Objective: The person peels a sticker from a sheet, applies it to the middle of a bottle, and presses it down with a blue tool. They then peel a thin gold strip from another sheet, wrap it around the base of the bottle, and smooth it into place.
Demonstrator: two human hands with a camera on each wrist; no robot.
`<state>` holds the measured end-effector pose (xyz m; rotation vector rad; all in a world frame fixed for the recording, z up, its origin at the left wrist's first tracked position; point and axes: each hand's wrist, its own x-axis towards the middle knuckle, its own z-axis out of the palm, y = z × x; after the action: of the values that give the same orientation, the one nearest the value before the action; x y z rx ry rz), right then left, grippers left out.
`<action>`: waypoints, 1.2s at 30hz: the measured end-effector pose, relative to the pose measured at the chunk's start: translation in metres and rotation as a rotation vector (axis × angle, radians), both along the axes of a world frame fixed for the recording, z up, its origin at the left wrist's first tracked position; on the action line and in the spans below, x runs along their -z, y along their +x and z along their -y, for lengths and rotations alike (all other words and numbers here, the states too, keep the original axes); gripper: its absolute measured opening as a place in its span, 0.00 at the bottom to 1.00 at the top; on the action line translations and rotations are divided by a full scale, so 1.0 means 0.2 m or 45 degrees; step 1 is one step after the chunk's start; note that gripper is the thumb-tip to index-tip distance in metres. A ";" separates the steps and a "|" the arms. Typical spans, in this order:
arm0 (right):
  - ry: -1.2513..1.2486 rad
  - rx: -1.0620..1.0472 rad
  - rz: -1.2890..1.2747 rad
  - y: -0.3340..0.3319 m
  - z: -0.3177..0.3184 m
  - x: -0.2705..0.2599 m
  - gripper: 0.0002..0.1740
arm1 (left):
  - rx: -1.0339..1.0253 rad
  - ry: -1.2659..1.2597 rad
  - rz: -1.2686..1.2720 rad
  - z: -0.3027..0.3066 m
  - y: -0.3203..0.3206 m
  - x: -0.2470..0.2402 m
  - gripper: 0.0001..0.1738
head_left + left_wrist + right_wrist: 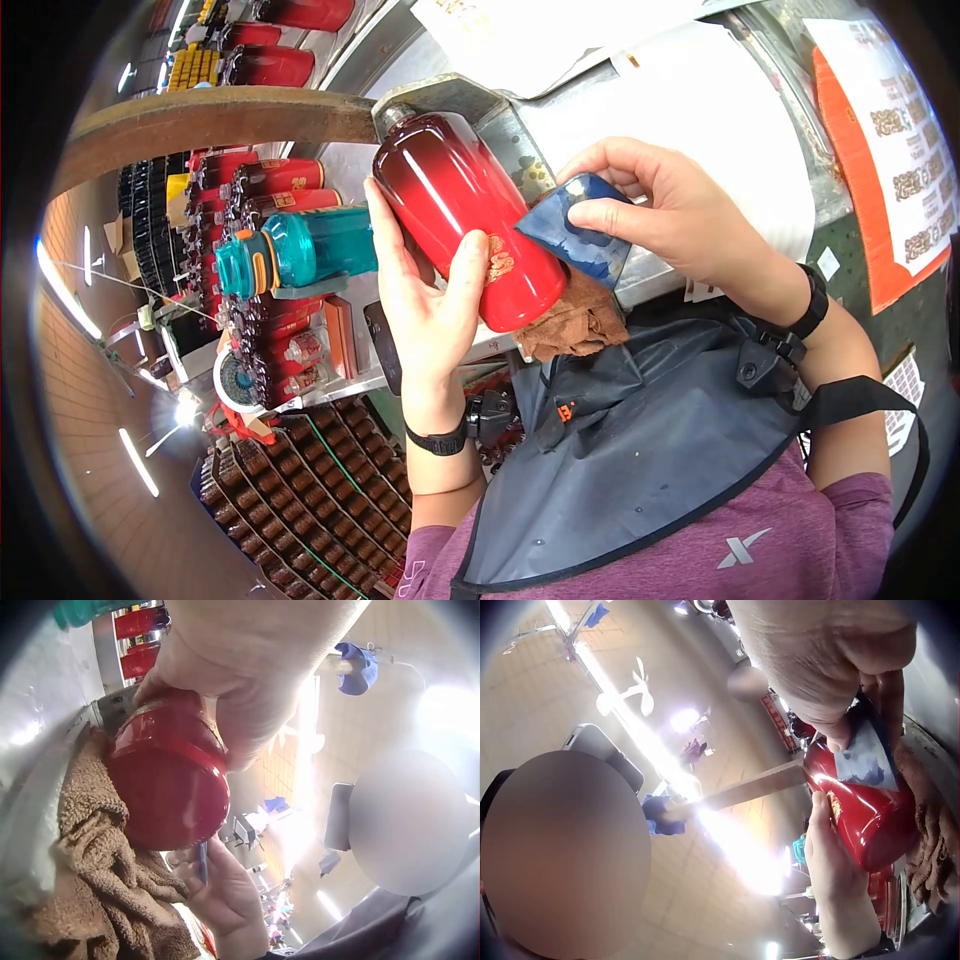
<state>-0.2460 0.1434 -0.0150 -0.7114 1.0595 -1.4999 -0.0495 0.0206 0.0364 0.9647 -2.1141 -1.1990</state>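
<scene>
A glossy red bottle (455, 205), dark toward its neck, lies tilted with the neck end at a metal bracket (440, 92). Gold lettering (499, 258) shows near its base. My left hand (432, 300) grips the bottle from the side, thumb over the front and fingers behind it. In my right hand (670, 205) a thin, flat blue scraper (575, 232) with darker stains is pinched between thumb and fingers. One corner of the scraper meets the bottle's side beside the lettering. The right wrist view shows the scraper (866, 761) lying against the red surface. A crumpled brown cloth (572, 318) sits under the bottle's base.
A teal water bottle (315, 245) lies to the left, with rows of red bottles (285, 178) beyond it. A curved wooden bar (230, 125) runs to the bracket. White sheets (690, 120) cover the bench at right. Brown ribbed racks (310, 490) stand lower left.
</scene>
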 end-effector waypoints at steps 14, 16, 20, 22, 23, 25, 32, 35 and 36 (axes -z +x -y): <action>-0.027 -0.054 -0.039 0.01 0.01 -0.03 0.15 | 0.094 0.147 -0.107 0.00 0.01 -0.03 0.55; -0.026 -0.061 -0.022 0.01 0.01 -0.03 0.15 | 0.096 0.166 -0.113 0.00 0.01 -0.03 0.56; -0.019 0.031 -0.001 0.02 0.01 -0.02 0.15 | 0.096 0.138 -0.117 0.00 0.01 -0.03 0.56; -0.010 0.053 -0.007 0.02 0.01 -0.01 0.15 | 0.104 0.154 -0.102 0.00 0.02 -0.03 0.56; -0.019 0.078 -0.063 0.03 0.01 -0.01 0.14 | 0.103 0.154 -0.102 0.01 0.02 -0.03 0.56; -0.027 0.102 -0.121 0.03 0.01 -0.02 0.13 | 0.097 0.135 -0.106 0.01 0.02 -0.03 0.56; -0.046 0.055 -0.257 0.04 -0.02 -0.05 0.13 | 0.096 0.137 -0.095 0.01 0.02 -0.02 0.57; -0.039 0.063 -0.195 0.03 -0.03 -0.03 0.13 | 0.115 0.125 -0.099 0.02 0.03 -0.02 0.57; -0.033 0.064 -0.175 0.03 -0.03 -0.03 0.13 | 0.117 0.114 -0.102 0.02 0.03 -0.01 0.57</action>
<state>-0.2402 0.1495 -0.0099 -0.8211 1.1709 -1.5276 -0.0435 0.0163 0.0391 0.8508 -2.0767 -1.3650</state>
